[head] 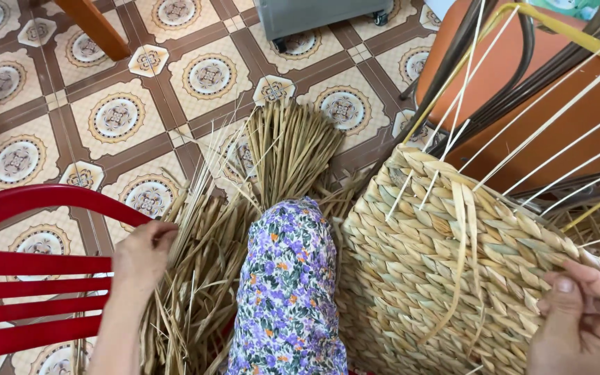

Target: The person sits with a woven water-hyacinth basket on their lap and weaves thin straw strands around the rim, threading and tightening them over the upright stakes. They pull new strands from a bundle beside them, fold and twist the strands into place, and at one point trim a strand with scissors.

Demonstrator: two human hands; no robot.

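Note:
A half-woven straw basket [425, 278] lies on its side against my lap, with pale thin ribs [550, 125] sticking out of its rim to the upper right. My right hand [581, 323] grips the basket's woven edge at the lower right. My left hand [144, 250] reaches down into a loose pile of dried straw strands [203, 278] on the floor, fingers curled on the strands. A tied bundle of the same straw [289, 149] fans out ahead of my knee, which is covered by purple flowered cloth [289, 292].
A red plastic chair back [32, 278] stands at the left. An orange panel with a yellow frame [522, 76] is at the upper right. A grey wheeled case [321, 17] and wooden legs [95, 28] stand on the patterned tile floor [116, 114].

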